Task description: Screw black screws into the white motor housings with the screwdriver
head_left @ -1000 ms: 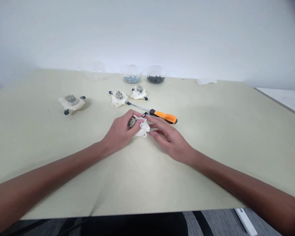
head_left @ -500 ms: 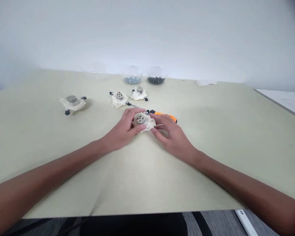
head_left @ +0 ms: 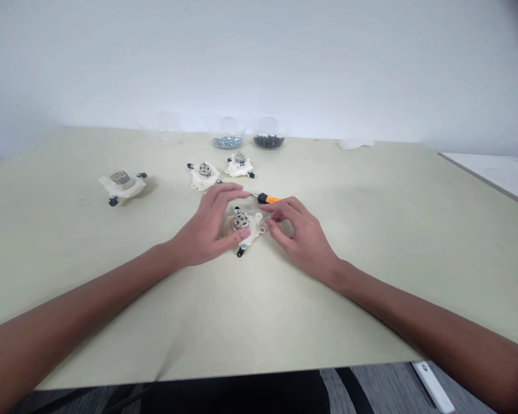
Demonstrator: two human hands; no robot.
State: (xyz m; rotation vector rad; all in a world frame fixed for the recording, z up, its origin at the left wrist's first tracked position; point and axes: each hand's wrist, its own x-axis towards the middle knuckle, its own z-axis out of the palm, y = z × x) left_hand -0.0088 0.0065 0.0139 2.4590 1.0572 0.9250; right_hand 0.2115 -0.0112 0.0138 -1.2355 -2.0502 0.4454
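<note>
A white plastic part with a round metal motor lies on the table between my hands, a black piece at its front and another at its back. My left hand is spread around its left side, the thumb over its edge near the motor. To its right, my right hand is curved with thumb and fingers apart, nothing visible between them. An orange and black screwdriver lies just behind, its handle partly covered by my right hand.
Two similar motor parts stand behind my hands, and another at the left. Along the wall are clear bowls with silvery screws and black pieces, and a white piece.
The motor part has come down toward me and turned, and now rests on the table. My left fingers have opened off it; my right hand has let go.
</note>
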